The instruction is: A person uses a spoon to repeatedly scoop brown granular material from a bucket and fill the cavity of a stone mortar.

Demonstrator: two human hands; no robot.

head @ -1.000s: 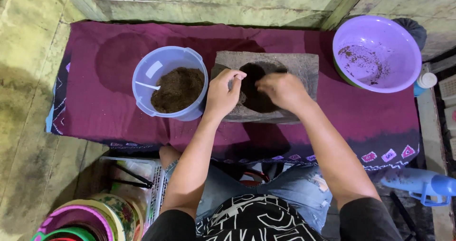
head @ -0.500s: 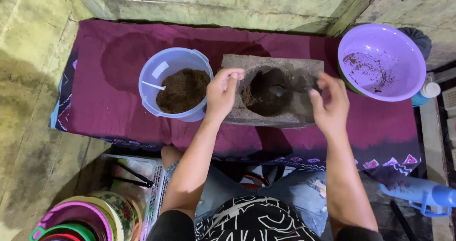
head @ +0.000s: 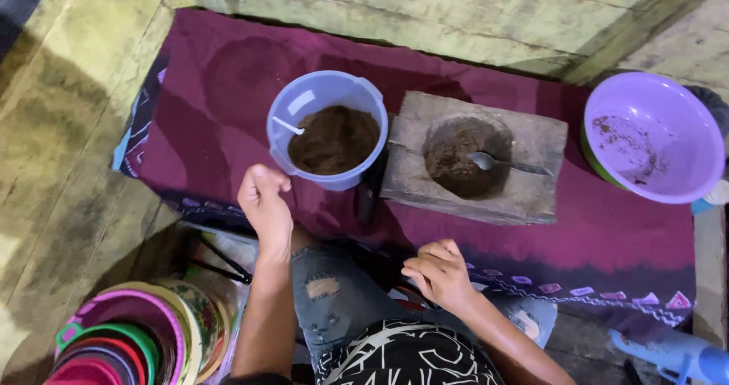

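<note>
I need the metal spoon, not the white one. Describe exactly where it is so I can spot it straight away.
Start at the maroon cloth spread over the floor, then find the grey stone block with a round hollow at its middle. The silver metal spoon lies in that hollow on dark brown paste, handle pointing right over the rim. Unlike the white plastic spoon in the blue plastic bucket, it is shiny metal.

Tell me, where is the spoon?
The metal spoon lies in the hollow of the stone block, between the blue bucket and the purple bowl.
</note>
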